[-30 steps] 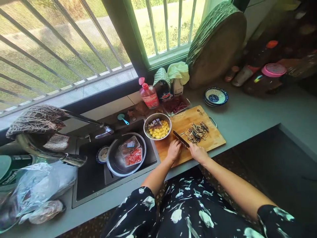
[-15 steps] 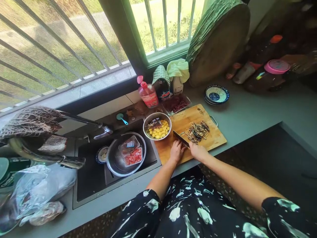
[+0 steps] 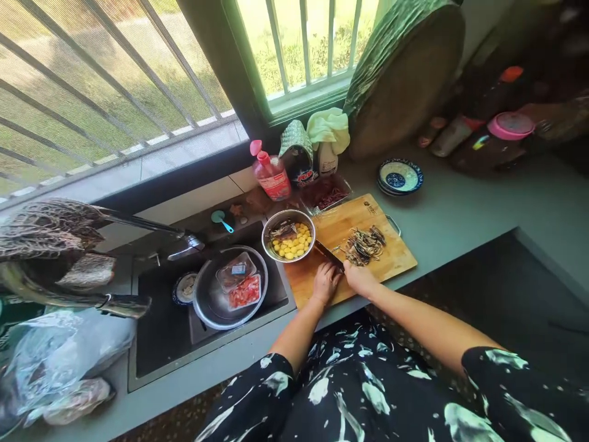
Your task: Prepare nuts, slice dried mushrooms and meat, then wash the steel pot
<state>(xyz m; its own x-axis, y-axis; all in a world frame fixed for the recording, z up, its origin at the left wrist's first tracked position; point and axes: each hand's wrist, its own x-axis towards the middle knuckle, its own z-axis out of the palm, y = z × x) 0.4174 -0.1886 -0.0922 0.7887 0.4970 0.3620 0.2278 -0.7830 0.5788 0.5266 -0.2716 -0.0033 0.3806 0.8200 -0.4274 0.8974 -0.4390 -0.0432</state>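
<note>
My right hand (image 3: 360,278) is closed round the handle of a knife (image 3: 328,255) with a dark blade, held low over the wooden cutting board (image 3: 391,261). Beside the blade, my left hand (image 3: 326,282) rests on the board with its fingers curled down. Whatever lies under those fingers is mostly hidden. A pile of thin, dark and pale shredded strips (image 3: 365,245) sits on the board, just past the knife. Touching the board's left side is a metal bowl (image 3: 265,240) with yellow round pieces (image 3: 293,245) and something dark in it.
A basin (image 3: 201,307) in the sink (image 3: 161,344) holds packaged red meat (image 3: 245,291). Behind the board are a clear tray (image 3: 329,191) of dark red strips, a pink pump bottle (image 3: 272,178) and stacked small plates (image 3: 400,177). A plastic bag (image 3: 69,344) lies at left.
The whole view has shifted slightly, so things appear a little further left. Both hands stay together at the knife, and the pile of strips looks the same.
</note>
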